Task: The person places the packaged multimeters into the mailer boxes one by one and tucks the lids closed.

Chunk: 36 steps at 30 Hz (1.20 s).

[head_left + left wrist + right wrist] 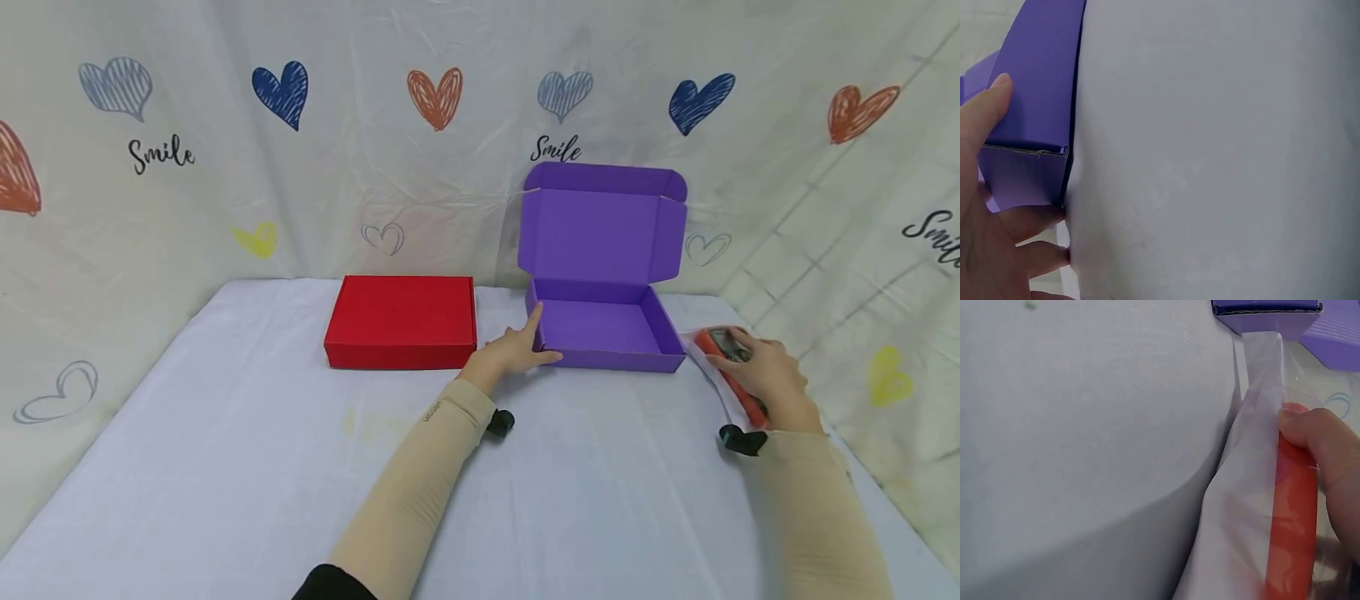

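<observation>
A purple cardboard box (pixel 600 321) stands with its lid (pixel 596 233) raised and a bare inner floor. At its front left corner is my left hand (pixel 510 352), thumb along the front wall and index finger extended up the left side. In the left wrist view the thumb lies on the purple wall (pixel 1041 94). My right hand (pixel 772 379) grips an orange-red object with a dark face (pixel 738 390), wrapped in a clear plastic bag (pixel 1229 519), right of the box. The thumb presses its orange edge (pixel 1294 512) in the right wrist view; its exact kind is unclear.
A closed red box (pixel 405 312) sits left of the purple one on the white tablecloth (pixel 247 467). Behind rises a pale curtain (pixel 480 200) printed with hearts and words. The table's right edge runs close to my right forearm.
</observation>
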Available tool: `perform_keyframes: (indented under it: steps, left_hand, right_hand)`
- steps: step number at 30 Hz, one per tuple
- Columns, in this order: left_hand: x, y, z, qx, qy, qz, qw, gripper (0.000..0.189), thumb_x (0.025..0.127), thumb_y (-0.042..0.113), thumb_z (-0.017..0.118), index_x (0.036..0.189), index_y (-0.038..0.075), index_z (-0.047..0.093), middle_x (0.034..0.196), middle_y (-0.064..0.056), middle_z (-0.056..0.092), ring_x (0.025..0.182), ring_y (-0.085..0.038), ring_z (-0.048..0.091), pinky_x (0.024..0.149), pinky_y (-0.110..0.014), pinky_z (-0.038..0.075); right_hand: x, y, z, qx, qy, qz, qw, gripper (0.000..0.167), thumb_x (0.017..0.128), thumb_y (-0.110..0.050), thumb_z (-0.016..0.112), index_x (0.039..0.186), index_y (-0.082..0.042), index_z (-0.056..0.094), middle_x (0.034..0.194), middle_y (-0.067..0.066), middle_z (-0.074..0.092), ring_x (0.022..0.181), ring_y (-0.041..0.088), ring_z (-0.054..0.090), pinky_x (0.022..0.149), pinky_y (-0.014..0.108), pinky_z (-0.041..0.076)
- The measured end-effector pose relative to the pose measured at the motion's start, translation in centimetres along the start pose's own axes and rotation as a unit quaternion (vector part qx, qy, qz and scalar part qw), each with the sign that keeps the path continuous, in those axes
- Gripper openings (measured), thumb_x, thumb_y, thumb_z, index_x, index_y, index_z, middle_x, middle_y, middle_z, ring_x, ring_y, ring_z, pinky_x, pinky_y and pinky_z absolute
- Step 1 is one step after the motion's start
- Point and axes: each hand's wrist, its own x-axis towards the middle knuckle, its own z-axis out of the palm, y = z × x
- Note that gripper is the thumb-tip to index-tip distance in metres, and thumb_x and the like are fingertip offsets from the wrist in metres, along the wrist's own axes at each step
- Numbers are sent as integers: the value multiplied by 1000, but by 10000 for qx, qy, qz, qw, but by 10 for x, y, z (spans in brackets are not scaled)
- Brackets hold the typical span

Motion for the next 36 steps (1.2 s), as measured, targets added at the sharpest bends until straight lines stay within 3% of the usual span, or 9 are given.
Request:
perform_keyframes:
  steps: [13,23,36]
  left_hand:
    - [0,1,1,-32,-17,-32,10000,100,99,54,61,164,31,-12,165,-14,32,154,-41,16,116,-70,18]
    - [0,1,0,-31,-34,-32,10000,101,99,54,61,164,31,-12,165,-13,31,154,-42,16,116,-70,18]
    - [2,0,0,-25,-41,4,10000,101,99,53,62,164,29,-12,166,-13,29,153,-43,16,116,-71,17]
  right_hand:
    - [-3,0,-14,44,147,-265,9995,94,95,-64,60,160,-8,22,143,53,19,119,68,35,66,55,44]
    - [-6,-2,-25,-41,328,-542,9980,89,97,-59,62,158,-5,27,141,54,25,117,64,40,69,56,45]
    - [-9,-7,-40,-3,572,-837,9948,85,99,-51,63,158,-4,24,137,53,28,121,66,34,92,74,36]
